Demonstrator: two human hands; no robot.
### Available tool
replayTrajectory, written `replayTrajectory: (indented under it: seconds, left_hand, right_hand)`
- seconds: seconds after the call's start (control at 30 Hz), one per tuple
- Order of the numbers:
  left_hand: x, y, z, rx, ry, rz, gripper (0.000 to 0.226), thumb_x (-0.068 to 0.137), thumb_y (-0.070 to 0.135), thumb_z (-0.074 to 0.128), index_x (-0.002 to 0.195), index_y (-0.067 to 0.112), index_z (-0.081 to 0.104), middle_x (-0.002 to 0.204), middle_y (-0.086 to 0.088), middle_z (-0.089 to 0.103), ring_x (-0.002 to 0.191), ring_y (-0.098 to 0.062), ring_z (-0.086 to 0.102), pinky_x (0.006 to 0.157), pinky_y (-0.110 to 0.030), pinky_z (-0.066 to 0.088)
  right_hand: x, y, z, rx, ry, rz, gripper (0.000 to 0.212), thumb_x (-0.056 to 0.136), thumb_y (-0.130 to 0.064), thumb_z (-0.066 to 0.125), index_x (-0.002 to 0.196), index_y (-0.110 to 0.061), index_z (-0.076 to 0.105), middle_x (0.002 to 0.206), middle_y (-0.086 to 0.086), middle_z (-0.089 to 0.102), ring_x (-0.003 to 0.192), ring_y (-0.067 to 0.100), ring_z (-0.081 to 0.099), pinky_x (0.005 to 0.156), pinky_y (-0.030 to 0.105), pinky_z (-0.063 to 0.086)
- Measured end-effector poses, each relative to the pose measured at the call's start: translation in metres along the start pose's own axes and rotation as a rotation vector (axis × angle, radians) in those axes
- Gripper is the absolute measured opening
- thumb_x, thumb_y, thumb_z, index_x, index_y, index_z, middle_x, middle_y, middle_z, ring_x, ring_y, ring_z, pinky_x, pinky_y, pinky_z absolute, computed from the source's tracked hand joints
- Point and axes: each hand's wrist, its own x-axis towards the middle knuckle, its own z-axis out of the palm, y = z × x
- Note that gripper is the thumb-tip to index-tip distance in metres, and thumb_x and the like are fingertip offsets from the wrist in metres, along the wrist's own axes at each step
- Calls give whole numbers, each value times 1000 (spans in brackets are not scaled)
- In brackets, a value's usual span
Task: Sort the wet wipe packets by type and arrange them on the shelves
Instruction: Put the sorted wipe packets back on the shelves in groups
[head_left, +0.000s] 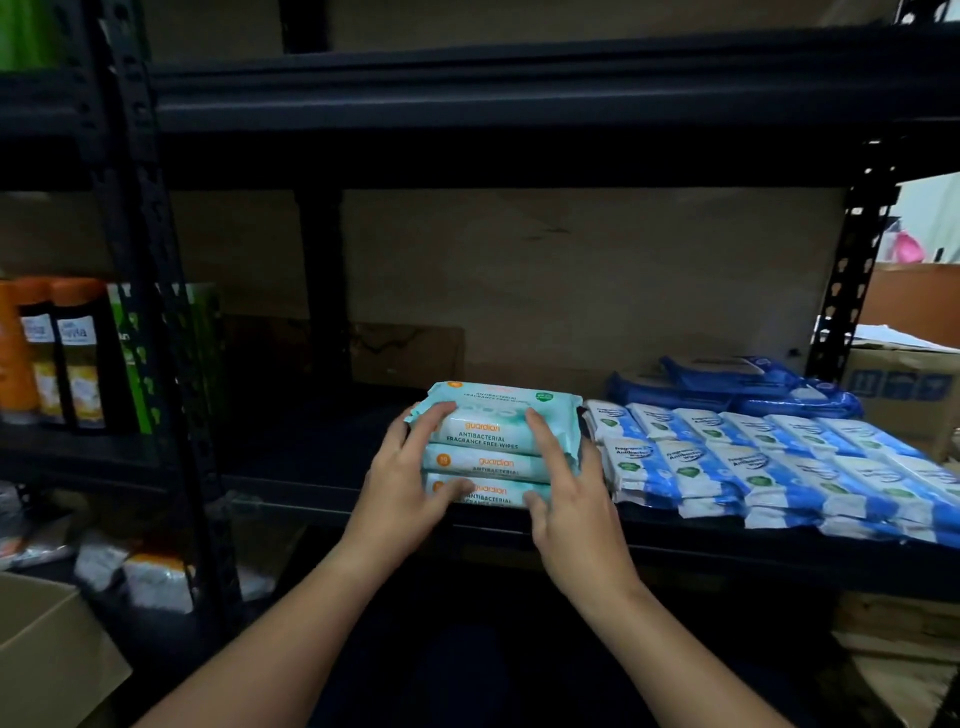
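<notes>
A stack of three light teal wet wipe packets (498, 441) stands on the black shelf (322, 499) near its front edge. My left hand (410, 478) holds the stack's left side, fingers spread over the front and thumb at the bottom packet. My right hand (566, 488) holds the right side, index finger lying up the top packet. To the right, several blue and white wipe packets (769, 462) lie in rows on the same shelf. Dark blue packets (732, 387) are piled behind them.
Orange-capped bottles (57, 353) and green boxes (135, 358) fill the neighbouring shelf on the left. A black upright post (156, 291) separates the two units. A cardboard box (47, 649) sits low left, another carton (904, 384) far right. Loose packets (150, 577) lie below left.
</notes>
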Motion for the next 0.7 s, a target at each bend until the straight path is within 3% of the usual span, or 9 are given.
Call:
replayTrajectory:
  seconds: [0.37, 0.5, 0.7]
  left_hand:
    - [34, -19, 25, 85, -8, -31, 82, 76, 29, 87, 144, 40, 42, 141, -2, 47, 125, -23, 52, 101, -42, 50]
    - [49, -27, 35, 124, -55, -75, 83, 77, 31, 86, 144, 45, 39, 145, 2, 43, 127, -21, 51, 101, -38, 49]
    - [76, -34, 52, 124, -58, -84, 82, 76, 27, 86, 142, 43, 41, 143, 2, 44, 124, -23, 53, 97, -36, 49]
  right_hand:
    - [38, 14, 11, -170, -33, 68, 83, 98, -16, 57, 154, -53, 8, 152, 11, 30, 106, 23, 58, 90, 36, 55]
    - [51, 25, 22, -170, -64, 109, 88, 95, -8, 54, 152, -55, 6, 157, 8, 29, 91, 21, 61, 79, 36, 57]
    - [77, 36, 28, -137, -68, 153, 86, 94, -3, 50, 152, -55, 13, 159, 4, 29, 109, 23, 60, 86, 33, 52]
